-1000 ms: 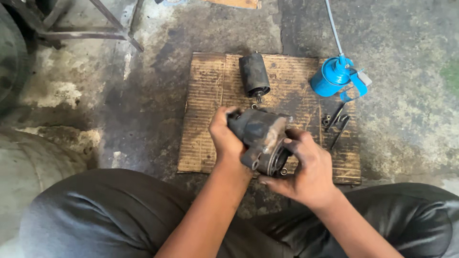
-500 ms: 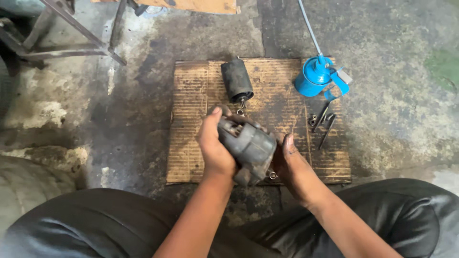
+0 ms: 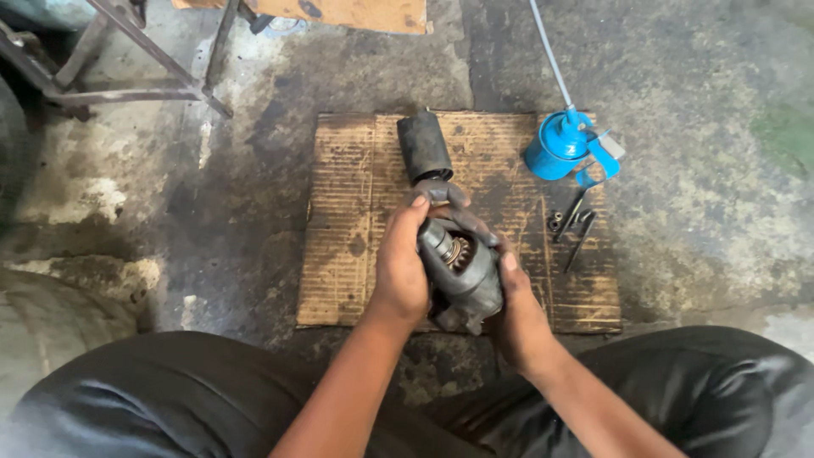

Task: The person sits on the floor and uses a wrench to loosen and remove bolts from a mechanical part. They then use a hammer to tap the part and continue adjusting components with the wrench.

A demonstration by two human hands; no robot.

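**Head view: two hands hold a greasy metal part over a cardboard mat**

Head view, nearest first: two dark trouser legs (image 3: 170, 399) frame the bottom. Just past them, the left hand (image 3: 400, 270) and the right hand (image 3: 515, 312) are clamped on one grey metal housing (image 3: 462, 276), one hand on each side. A small gear shows inside its open end. The part is held just above the near middle of one cardboard mat (image 3: 356, 229) lying on the stained floor (image 3: 704, 220).

The part looks oily, so it could slip and drop. Its gear might then get hurt, or a finger pinched.

Farther off on the mat lie one black cylinder (image 3: 424, 146), a few small dark bolts (image 3: 577, 225) to the right, and one blue oil can (image 3: 561, 153) with a long spout.
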